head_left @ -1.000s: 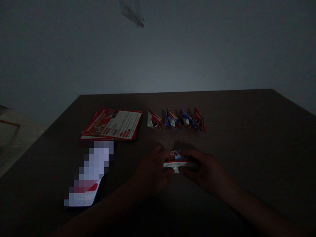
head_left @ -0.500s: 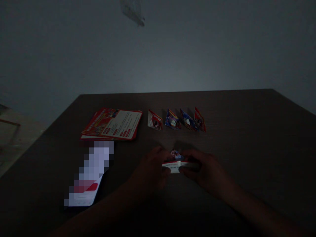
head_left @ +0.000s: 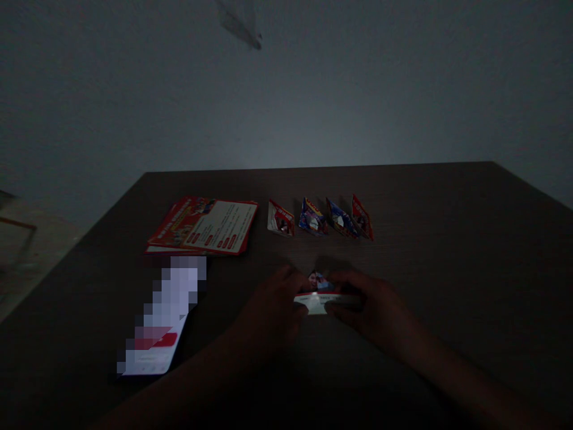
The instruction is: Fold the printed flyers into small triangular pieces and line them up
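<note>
The room is dim. Both my hands meet at the middle of a dark wooden table [head_left: 447,239] around a small folded piece of printed paper [head_left: 319,297], white with red and blue print. My left hand [head_left: 273,310] pinches its left end and my right hand [head_left: 371,310] pinches its right end. The paper lies low against the tabletop between my fingers, partly hidden by them.
Several small folded paper shapes [head_left: 320,220] stand in a row beyond my hands. A stack of red and white flyers [head_left: 203,226] lies at the back left. A white and red sheet [head_left: 163,316], partly pixelated, lies at the front left. A pale wall rises behind the table.
My fingers have shifted slightly on the folded paper, and its white lower flap looks a little different. The hands stay in the same place.
</note>
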`<action>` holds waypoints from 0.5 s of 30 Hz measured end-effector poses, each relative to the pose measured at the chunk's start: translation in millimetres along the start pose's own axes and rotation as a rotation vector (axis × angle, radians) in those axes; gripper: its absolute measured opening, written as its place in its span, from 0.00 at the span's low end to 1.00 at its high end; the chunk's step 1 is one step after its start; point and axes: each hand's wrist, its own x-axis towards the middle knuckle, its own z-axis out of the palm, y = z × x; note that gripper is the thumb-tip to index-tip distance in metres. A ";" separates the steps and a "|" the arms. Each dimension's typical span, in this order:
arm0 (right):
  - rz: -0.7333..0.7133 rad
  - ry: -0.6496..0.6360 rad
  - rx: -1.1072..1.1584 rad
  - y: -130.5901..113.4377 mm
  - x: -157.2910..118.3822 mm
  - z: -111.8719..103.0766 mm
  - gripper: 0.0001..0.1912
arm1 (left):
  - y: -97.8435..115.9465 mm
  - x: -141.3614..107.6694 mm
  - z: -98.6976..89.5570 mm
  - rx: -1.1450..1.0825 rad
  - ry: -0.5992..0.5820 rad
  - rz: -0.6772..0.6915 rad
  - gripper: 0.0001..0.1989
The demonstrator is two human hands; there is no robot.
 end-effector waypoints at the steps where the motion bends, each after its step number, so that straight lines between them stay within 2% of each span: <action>1: -0.004 0.005 -0.003 0.3 -0.2 -0.1 0.19 | -0.1 -0.1 -0.5 0.006 -0.002 0.000 0.16; 8: -0.009 -0.002 -0.023 1.1 -0.9 -3.0 0.18 | -4.1 -1.8 -2.0 -0.005 0.004 0.012 0.17; 15: 0.045 0.005 -0.030 1.9 -0.9 -5.7 0.19 | -10.9 -1.0 -6.3 -0.006 -0.012 0.037 0.17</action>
